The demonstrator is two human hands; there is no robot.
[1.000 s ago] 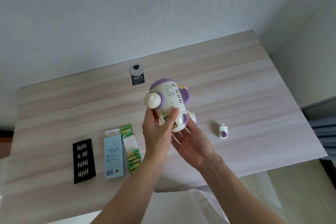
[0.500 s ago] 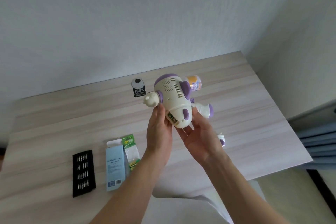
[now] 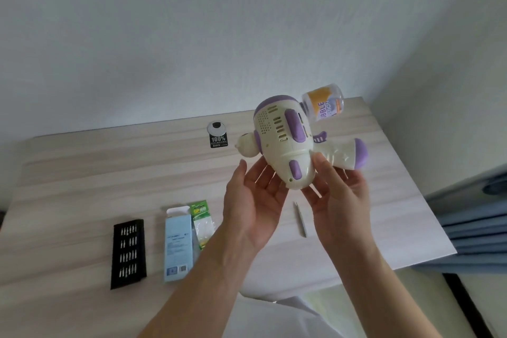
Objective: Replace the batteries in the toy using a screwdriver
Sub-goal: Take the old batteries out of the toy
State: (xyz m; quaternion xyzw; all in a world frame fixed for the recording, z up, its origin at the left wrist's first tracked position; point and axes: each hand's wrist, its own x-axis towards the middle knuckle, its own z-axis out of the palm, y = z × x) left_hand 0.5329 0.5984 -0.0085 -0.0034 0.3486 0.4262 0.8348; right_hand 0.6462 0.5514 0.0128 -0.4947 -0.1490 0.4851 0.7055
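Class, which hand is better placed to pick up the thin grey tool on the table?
Left, probably: the left hand touches the toy with straight fingers, the right hand pinches it, and the grey tool lies between them.

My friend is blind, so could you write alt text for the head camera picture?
The left hand and right hand hold a white and purple toy above a wooden table. On it lie a black tray of bits, a blue box, a green battery pack and a slim grey tool.
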